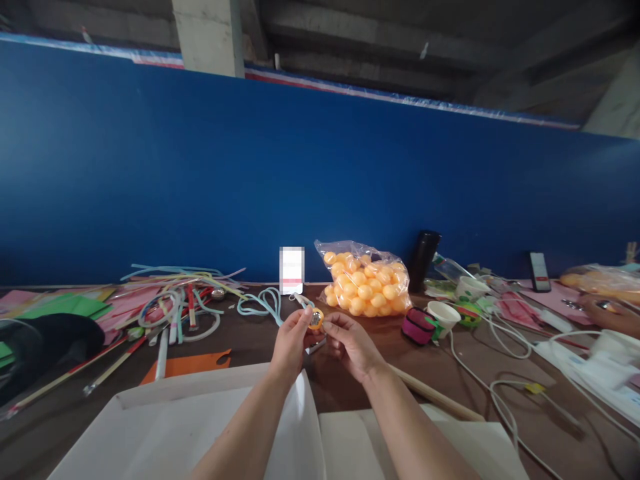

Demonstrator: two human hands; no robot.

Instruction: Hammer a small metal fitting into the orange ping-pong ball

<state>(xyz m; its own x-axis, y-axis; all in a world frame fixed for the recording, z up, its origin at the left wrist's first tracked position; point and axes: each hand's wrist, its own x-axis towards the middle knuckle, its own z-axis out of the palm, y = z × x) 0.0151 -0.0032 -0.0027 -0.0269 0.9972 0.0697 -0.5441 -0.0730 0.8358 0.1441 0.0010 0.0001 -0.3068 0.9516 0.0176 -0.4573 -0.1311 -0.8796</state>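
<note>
Pinching orange ball (316, 319), left hand (291, 341), right hand (351, 345), ball bag (364, 280) behind

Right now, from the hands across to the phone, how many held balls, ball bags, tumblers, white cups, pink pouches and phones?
Orange ball held by left hand and right hand: 1
Bag of orange balls: 1
Black tumbler: 1
White cups: 2
Pink pouch: 1
Phone: 1
Total: 7

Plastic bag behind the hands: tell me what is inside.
The clear plastic bag holds many orange balls. Those in front cover the ones behind, so anything else inside is hidden.
</note>
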